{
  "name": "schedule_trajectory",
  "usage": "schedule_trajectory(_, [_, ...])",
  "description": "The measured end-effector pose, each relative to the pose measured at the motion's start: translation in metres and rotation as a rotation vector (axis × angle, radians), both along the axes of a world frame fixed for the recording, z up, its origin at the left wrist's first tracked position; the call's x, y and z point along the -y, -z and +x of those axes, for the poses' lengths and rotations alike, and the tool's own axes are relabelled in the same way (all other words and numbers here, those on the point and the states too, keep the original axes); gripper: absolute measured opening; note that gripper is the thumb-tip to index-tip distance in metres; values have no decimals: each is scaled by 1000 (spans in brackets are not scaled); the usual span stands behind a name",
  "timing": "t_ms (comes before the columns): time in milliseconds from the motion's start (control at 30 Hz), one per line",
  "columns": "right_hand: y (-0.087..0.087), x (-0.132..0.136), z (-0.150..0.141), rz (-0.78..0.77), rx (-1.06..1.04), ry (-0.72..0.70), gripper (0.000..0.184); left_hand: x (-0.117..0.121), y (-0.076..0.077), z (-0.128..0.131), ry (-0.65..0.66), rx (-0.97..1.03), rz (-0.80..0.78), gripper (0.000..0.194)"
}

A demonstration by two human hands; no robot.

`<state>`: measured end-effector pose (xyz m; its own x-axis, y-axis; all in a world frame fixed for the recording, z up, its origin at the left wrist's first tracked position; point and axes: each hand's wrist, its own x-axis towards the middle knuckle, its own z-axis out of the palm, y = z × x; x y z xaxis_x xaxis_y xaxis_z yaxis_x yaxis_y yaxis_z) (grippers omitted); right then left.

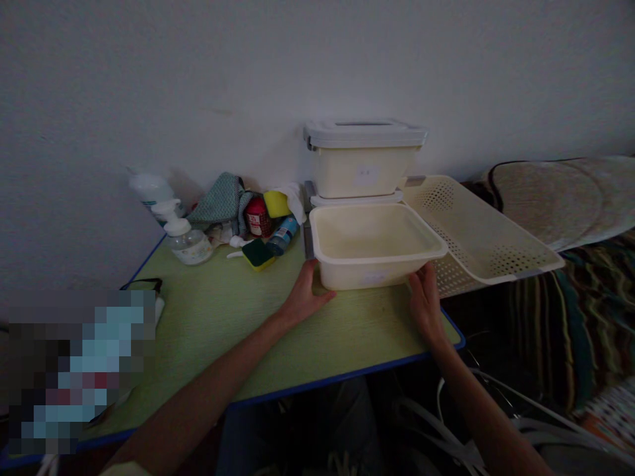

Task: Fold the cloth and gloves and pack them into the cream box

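Note:
An open cream plastic storage box [364, 271] stands near the middle of the table, with nothing visible inside. My left hand [306, 294] grips its lower left corner, thumb along the front and fingers partly hidden behind the side. At the lower right side, my right hand [425, 297] has its fingers against the wall under the rim. Behind it stands another cream box [342, 170], closed by a grey lid [367, 134]. Between them shows part of a further pale lid [357, 198], lying low beneath the closed box.
A white perforated basket [496, 248] sits to the right, reaching past the table edge. On the left are a pump bottle [188, 244], a grey-green cloth [221, 201], a red can [258, 218], a blue bottle [282, 235] and a sponge [258, 254]. A blurred-out object lies at far left.

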<state>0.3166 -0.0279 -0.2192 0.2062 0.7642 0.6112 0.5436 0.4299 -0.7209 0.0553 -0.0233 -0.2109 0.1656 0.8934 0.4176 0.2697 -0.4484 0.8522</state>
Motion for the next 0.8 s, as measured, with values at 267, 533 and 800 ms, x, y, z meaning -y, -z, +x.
schedule_trajectory(267, [0,-2,2,-62,-82,-6,43,-3,1,-3,-3,17,28,61])
schedule_trajectory(533, [-12,1,-7,-64,-111,37,41,-5,4,-2,-34,73,-24,59])
schedule_trajectory(800, [-26,14,-5,116,-196,227,32,-8,4,-3,-90,167,-86,66])
